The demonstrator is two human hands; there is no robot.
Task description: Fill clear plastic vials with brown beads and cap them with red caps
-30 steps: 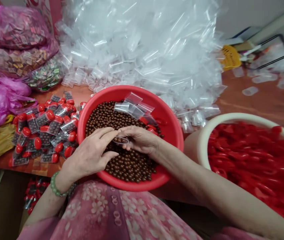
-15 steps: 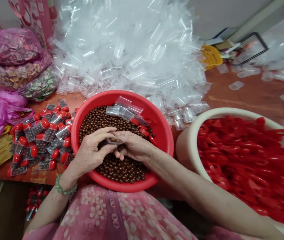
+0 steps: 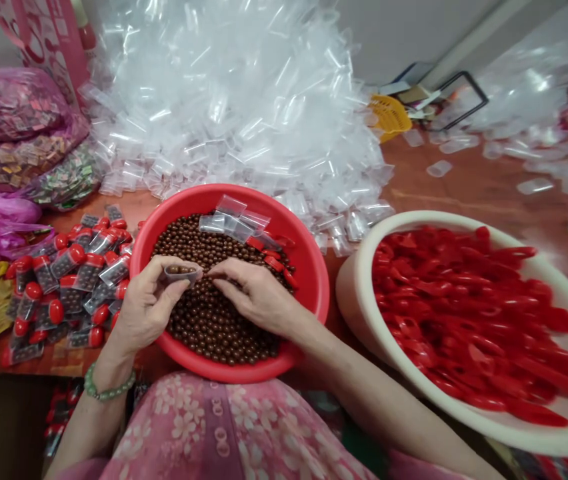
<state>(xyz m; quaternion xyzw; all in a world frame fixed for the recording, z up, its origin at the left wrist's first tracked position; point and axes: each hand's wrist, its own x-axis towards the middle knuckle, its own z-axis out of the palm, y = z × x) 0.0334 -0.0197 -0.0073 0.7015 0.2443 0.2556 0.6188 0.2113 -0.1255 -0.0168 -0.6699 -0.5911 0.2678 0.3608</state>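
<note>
My left hand is closed around a small clear plastic container, its open mouth showing brown balls inside. My right hand hovers just right of it, over the bowl, with thumb and fingertips drawn together; whether they pinch anything is too small to see. Below both hands, glossy brown balls fill much of a red bowl. Several empty clear containers and red caps lie on the balls at the bowl's far right side.
A heap of clear containers rises behind the bowl. Filled, red-capped containers are piled at left, near pink bags of small packets. To the right stands a cream tub of red plastic pieces. A yellow basket sits farther back.
My hands have separated: the left moved leftward with the filled container, and the right drew away from it, fingertips over the balls. The view has shifted slightly right.
</note>
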